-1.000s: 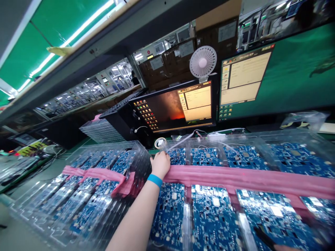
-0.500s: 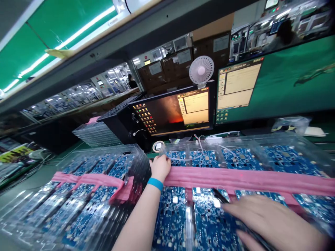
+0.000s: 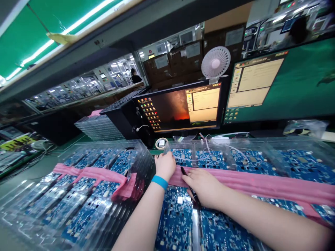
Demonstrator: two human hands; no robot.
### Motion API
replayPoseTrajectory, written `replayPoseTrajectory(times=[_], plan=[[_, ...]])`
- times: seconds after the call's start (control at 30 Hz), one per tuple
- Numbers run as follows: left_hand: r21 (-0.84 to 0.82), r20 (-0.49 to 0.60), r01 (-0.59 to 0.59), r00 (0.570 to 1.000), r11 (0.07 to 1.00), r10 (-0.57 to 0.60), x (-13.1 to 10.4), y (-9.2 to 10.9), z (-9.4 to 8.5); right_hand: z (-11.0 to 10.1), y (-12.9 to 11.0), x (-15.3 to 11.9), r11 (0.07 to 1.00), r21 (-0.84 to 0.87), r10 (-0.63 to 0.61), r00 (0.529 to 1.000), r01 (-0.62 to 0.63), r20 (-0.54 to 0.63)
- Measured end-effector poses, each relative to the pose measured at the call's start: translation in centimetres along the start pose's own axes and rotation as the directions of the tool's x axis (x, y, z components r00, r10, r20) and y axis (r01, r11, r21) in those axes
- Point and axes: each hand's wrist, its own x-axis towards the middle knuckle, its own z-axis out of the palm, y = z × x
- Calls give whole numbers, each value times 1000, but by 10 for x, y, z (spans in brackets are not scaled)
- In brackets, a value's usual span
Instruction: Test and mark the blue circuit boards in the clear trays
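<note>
Under the right hand (image 3: pixel 202 186), a dark pen (image 3: pixel 188 184), seemingly, lies mostly hidden.

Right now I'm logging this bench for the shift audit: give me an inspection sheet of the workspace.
Surface: green bench, mostly covered.
Job's things: clear trays of blue circuit boards, bound by a pink strap.
Clutter: tape roll, tray stack.
Hands: left hand on the strap at the tray edge; right hand holds a black pen on the strap.
Cables: white wires behind the trays.
Surroundings: two monitors, small fan, cardboard boxes.
</note>
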Motion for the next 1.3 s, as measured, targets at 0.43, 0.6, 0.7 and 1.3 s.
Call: replayPoseTrajectory(times=[0.43, 0.6, 0.7, 1.3], plan=[[-7, 14, -3, 1000, 1000, 3, 5, -6, -1, -1, 3, -1, 999, 27, 19, 1000, -19, 5], [-22, 14, -19, 1000, 1000, 20, 5, -5, -2, 1, 4, -1, 999, 41, 22, 1000, -21, -8], [-39, 26, -22, 999, 999, 24, 6, -4, -2, 2, 5, -2, 998, 54, 21, 1000, -20, -18], [-91, 51, 10, 999, 996, -5, 10, -7, 0, 2, 6, -4, 998, 63, 8, 999, -5, -48]])
